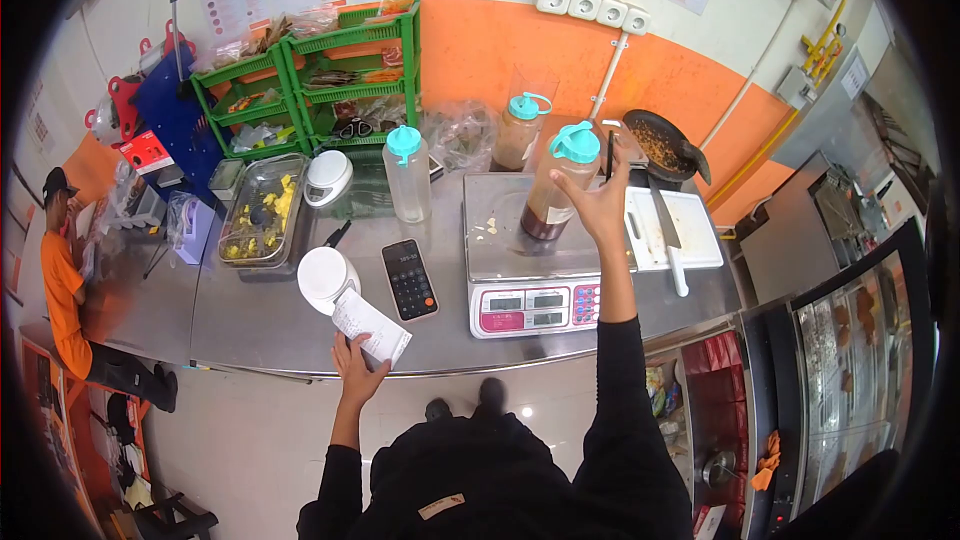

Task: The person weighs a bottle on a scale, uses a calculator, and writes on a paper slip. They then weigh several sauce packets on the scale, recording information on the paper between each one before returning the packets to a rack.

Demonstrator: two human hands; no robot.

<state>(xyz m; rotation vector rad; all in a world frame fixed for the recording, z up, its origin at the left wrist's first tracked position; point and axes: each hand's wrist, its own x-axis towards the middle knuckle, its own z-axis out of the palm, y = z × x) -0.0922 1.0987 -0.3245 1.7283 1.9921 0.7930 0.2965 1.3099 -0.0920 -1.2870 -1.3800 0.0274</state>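
Note:
My left hand (358, 370) grips a small white paper pad (372, 328) with handwriting on it, at the table's front edge. My right hand (600, 202) is around the right side of a clear bottle (548, 202) with a teal lid and dark brown liquid at its bottom. A slim dark stick-like thing (609, 154) shows by the right fingers. That bottle stands on the steel plate of a digital scale (535, 308), where pale crumbs lie. Between my hands, a phone (410, 280) shows a calculator, beside a round white tub (326, 278).
Behind stand two more teal-lidded bottles, one nearly empty (408, 185) and one with brown contents (518, 135). A knife (668, 230) lies on a white cutting board (700, 240), near a pan (660, 145). Green racks (300, 90) stand back left. A person in orange (62, 275) is far left.

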